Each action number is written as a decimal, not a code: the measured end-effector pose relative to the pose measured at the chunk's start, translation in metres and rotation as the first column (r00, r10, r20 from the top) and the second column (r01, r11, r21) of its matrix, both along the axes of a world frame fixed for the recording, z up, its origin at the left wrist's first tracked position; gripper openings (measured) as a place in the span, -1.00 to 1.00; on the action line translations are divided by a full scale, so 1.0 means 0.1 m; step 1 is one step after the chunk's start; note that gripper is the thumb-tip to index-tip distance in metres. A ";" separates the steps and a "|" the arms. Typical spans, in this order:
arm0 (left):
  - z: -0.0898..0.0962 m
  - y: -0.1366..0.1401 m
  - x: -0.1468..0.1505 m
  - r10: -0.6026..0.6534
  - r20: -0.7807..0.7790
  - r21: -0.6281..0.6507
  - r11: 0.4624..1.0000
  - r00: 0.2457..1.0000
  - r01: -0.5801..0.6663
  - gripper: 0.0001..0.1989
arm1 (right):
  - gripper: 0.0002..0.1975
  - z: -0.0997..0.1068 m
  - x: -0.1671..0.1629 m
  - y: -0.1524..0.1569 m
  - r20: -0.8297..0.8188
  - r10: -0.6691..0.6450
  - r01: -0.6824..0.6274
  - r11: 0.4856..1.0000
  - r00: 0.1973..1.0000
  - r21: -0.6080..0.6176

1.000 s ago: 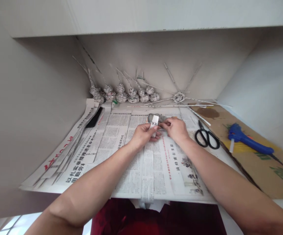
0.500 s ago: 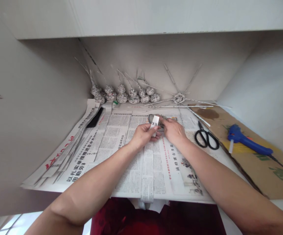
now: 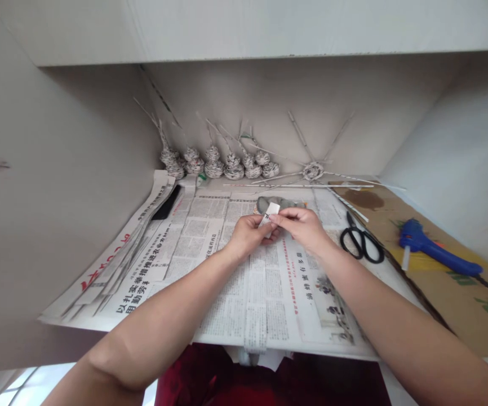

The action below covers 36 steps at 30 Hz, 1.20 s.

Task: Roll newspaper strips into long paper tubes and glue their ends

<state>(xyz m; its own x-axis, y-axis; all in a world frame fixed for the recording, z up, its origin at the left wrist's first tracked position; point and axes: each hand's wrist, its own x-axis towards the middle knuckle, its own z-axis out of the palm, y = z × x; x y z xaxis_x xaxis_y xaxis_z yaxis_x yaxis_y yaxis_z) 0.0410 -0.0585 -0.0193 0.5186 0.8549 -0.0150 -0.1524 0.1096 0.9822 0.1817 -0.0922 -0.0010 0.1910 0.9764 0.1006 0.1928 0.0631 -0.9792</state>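
Observation:
A newspaper strip [image 3: 273,208] with black print is pinched between the thumb and fingers of my left hand [image 3: 248,234]. My right hand [image 3: 302,226] grips the same strip near its upper end, thumb on top, and the two hands almost touch. Just behind them lies a crumpled grey item [image 3: 265,202], partly hidden by my fingers; its kind is unclear. Under both hands spreads a newspaper sheet [image 3: 210,270]. A strip of printed paper [image 3: 256,332] runs toward me and hangs over the front edge.
Several gourd-shaped woven paper pieces [image 3: 233,167] stand along the back wall, beside a started weave with radiating paper rods [image 3: 313,171]. Black-handled scissors [image 3: 362,245] and a blue glue gun [image 3: 436,248] on cardboard [image 3: 430,299] lie right. Stacked paper strips [image 3: 121,254] and a black flat object [image 3: 167,203] sit left.
My right hand has come back from the grey item and now grips the paper strip by its upper end. My left hand still holds the strip. The view has shifted slightly.

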 end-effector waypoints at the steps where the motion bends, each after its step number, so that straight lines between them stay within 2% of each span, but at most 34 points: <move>1: 0.00 0.00 0.00 0.004 -0.007 -0.004 1.000 1.000 -0.004 -0.69 | -0.68 -0.01 0.00 0.00 -0.034 -0.021 0.021 1.000 0.999 -0.008; 5: 0.02 0.00 -0.01 0.018 -0.034 -0.034 0.999 0.999 -0.019 -0.67 | -0.69 -0.02 0.02 0.02 -0.116 -0.031 0.028 0.999 0.993 -0.033; 14: 0.07 -0.03 -0.01 0.018 -0.033 -0.055 0.998 0.999 -0.020 -0.78 | -0.67 0.01 0.06 0.02 -0.166 0.061 -0.074 0.995 0.984 -0.069; 17: 0.07 -0.03 -0.02 0.011 -0.039 -0.054 0.998 0.999 -0.013 -0.79 | -0.69 0.02 0.08 0.02 -0.134 0.087 -0.098 0.992 0.987 -0.078; 30: -0.01 -0.03 0.00 0.008 -0.086 0.028 1.000 0.996 -0.005 -0.75 | -0.72 -0.08 0.07 0.07 -0.083 0.006 -0.010 0.998 0.997 -0.056; 36: 0.00 -0.02 0.00 0.006 -0.095 0.048 0.999 0.995 -0.001 -0.73 | -0.71 -0.06 0.03 0.05 -0.157 -0.025 0.013 0.997 0.987 -0.075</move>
<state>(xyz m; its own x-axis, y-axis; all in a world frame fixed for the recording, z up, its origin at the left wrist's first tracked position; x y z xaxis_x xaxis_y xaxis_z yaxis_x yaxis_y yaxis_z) 0.0406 -0.0609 -0.0195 0.5139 0.8575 -0.0233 -0.0583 0.0620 0.9964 0.1848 -0.0868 -0.0066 0.2171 0.9761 -0.0046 0.0364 -0.0128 -0.9993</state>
